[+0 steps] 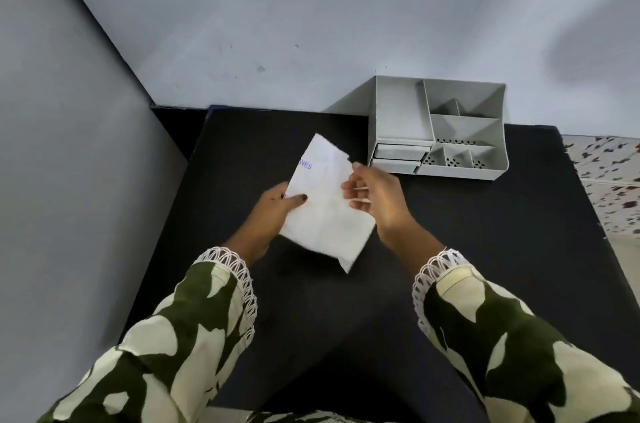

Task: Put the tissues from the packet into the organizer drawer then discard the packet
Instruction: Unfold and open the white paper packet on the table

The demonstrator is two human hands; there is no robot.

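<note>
The blue print on the packet (pixel 327 206) is partly cut off; the left hand (pixel 273 207) fingers hide behind it, and whether the drawers (pixel 398 155) are closed is unclear

The white tissue packet (pixel 325 204), soft and flat with small blue letters near its far end, is tilted above the bench. At its 2 o'clock stands the grey organizer (pixel 438 126); its two small drawers (pixel 398 155) look closed.

Soft indoor light, wide-angle bending at the edges

Light is falling evenly on the pale wall (pixel 311 24), where a broad blurry shadow is sitting at upper right. The black table (pixel 485 232) is swallowing detail, the white packet (pixel 325 207) is glaring slightly, and straight lines are curving near the borders.
</note>
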